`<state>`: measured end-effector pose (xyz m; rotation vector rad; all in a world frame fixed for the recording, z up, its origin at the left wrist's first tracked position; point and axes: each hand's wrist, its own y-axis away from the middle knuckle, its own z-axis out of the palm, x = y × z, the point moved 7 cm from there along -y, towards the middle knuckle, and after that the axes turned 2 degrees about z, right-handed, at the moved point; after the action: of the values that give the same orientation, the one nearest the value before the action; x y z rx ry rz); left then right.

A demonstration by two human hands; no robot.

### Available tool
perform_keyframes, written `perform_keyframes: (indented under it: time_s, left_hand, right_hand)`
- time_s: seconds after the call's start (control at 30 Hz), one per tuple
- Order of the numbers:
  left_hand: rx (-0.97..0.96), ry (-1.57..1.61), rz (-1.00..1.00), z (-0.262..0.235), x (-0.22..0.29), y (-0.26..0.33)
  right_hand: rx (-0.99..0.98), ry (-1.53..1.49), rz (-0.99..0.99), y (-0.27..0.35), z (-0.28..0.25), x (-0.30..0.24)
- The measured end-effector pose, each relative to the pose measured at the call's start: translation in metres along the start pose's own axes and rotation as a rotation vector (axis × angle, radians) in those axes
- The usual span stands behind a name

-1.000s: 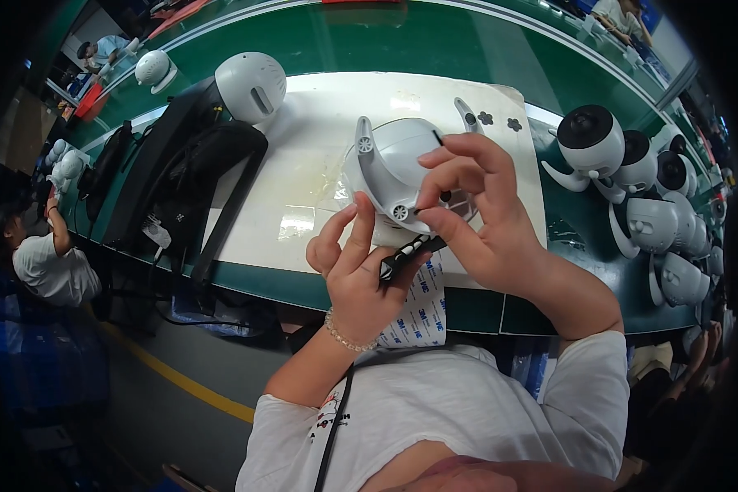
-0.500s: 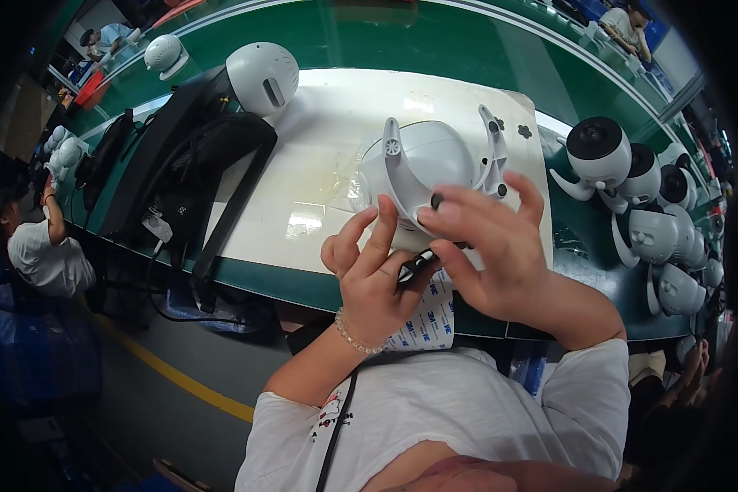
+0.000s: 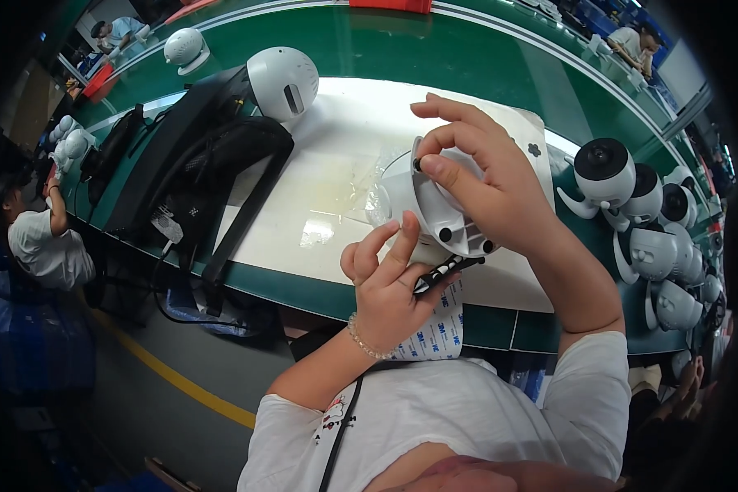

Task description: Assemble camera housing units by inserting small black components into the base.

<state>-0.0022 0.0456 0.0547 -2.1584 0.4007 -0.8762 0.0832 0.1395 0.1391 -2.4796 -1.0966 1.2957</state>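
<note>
A round white device (image 3: 395, 195) lies with its curved white stand (image 3: 431, 201) turned up, near the middle of the bench. Black round pads (image 3: 445, 234) show on the stand's near side. My right hand (image 3: 488, 172) reaches over the stand, thumb and index fingertip closed on a small black pad (image 3: 418, 165) at its far left tip. Nearer me, my left hand (image 3: 389, 299) grips a sheet (image 3: 439, 328) between thumb and fingers. White backing with blue print hangs down from it, and its black face with white spots shows at the top. My left index finger points up beside the device.
White board (image 3: 320, 180) covers part of the green bench (image 3: 262, 279). A black bag (image 3: 189, 164) lies at left beside a white domed device (image 3: 283, 82). Several white devices with black fronts (image 3: 604, 168) crowd the right side. Other people sit at benches farther off.
My right hand has moved away from the left hand to the stand's far tip, carrying the small black pad there. The device has turned, and its stand's near feet now sit closer to me.
</note>
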Motion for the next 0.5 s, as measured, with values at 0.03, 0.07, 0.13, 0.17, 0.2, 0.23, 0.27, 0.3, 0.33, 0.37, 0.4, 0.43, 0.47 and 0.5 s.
perform_keyframes:
  time_s: [0.03,0.07,0.13,0.17,0.2,0.23,0.27,0.3,0.33,0.37,0.4,0.43,0.47,0.5]
  left_hand:
    - [0.001,0.001,-0.001,0.000,-0.001,0.000]
    - [0.003,0.003,-0.001,0.000,-0.001,0.000]
    - [0.005,0.007,0.001,0.000,-0.001,0.001]
    - [0.005,0.005,0.003,0.001,-0.001,0.001]
    - [0.005,0.002,0.005,0.001,-0.001,0.000]
    - [0.005,0.003,0.006,0.002,-0.001,0.000]
    - [0.012,0.003,0.007,0.002,-0.001,0.000]
    - [0.018,0.004,0.008,0.002,-0.001,-0.001]
    - [0.019,0.002,0.007,0.002,-0.001,0.000]
    - [0.015,-0.003,0.008,0.002,-0.001,0.000]
    - [0.012,-0.008,0.009,0.002,-0.001,0.000]
    - [0.013,-0.010,0.009,0.002,-0.001,0.000]
    - [0.012,-0.010,0.008,0.001,-0.001,0.000]
    - [0.011,-0.010,0.007,0.001,-0.001,0.000]
  right_hand:
    - [-0.001,0.001,0.000,0.000,0.000,-0.001]
    - [0.010,-0.029,-0.001,0.000,0.000,-0.002]
    - [0.023,-0.056,0.000,0.001,0.001,-0.003]
    - [0.071,0.018,-0.061,0.003,0.001,-0.007]
    - [0.118,0.093,-0.121,0.005,0.001,-0.010]
    - [0.119,0.094,-0.121,0.007,0.001,-0.009]
    - [0.137,0.171,-0.228,0.011,0.002,-0.015]
    - [0.155,0.247,-0.335,0.015,0.003,-0.022]
    - [0.161,0.295,-0.380,0.018,0.004,-0.027]
    - [0.160,0.294,-0.381,0.019,0.004,-0.028]
    - [0.121,0.203,-0.286,0.018,0.004,-0.021]
    - [0.082,0.112,-0.192,0.016,0.004,-0.014]
    - [0.083,0.111,-0.194,0.015,0.002,-0.013]
    - [0.071,0.031,-0.150,0.010,-0.001,-0.008]
